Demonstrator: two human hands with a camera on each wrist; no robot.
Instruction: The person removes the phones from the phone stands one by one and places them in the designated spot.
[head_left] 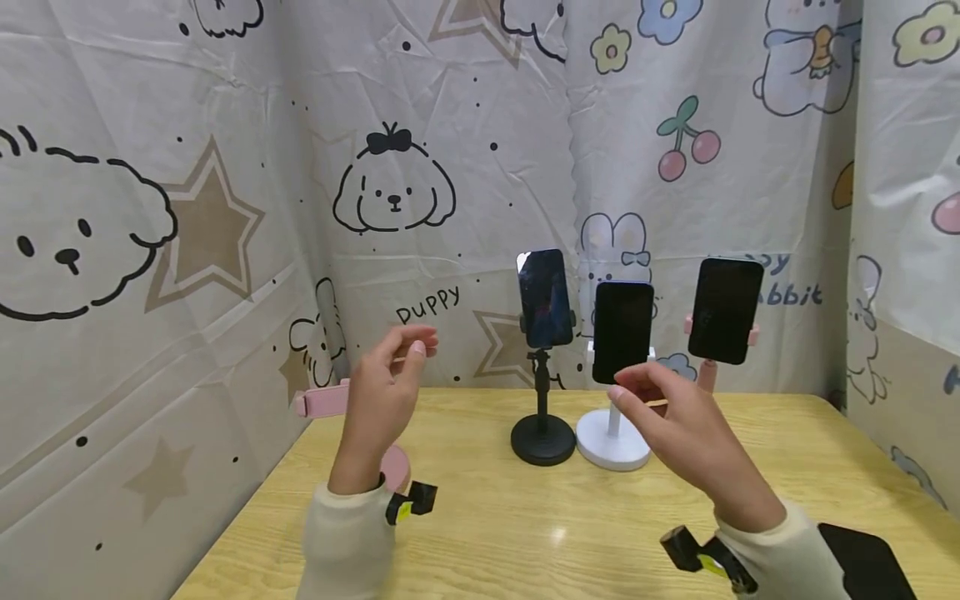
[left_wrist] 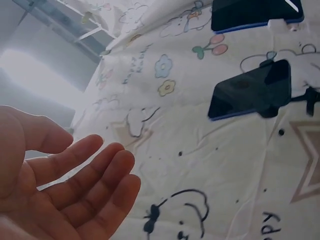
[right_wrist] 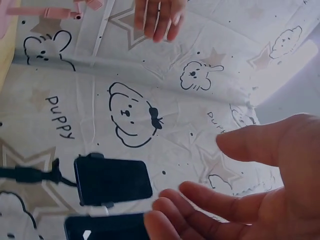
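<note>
My left hand is raised over the left part of the table, fingers loosely bent and holding nothing. Just behind it is a pink phone stand, partly hidden by the hand and wrist. My right hand hangs in the air with relaxed fingers and a bare palm, overlapping the white stand in the head view. That stand carries a phone with a dark screen. To its left a black stand holds another phone. A third phone is clamped in a pink stand on the right.
A flat black object lies at the table's lower right, partly behind my right sleeve. The light wooden table is bounded by printed cloth curtains at the back and sides.
</note>
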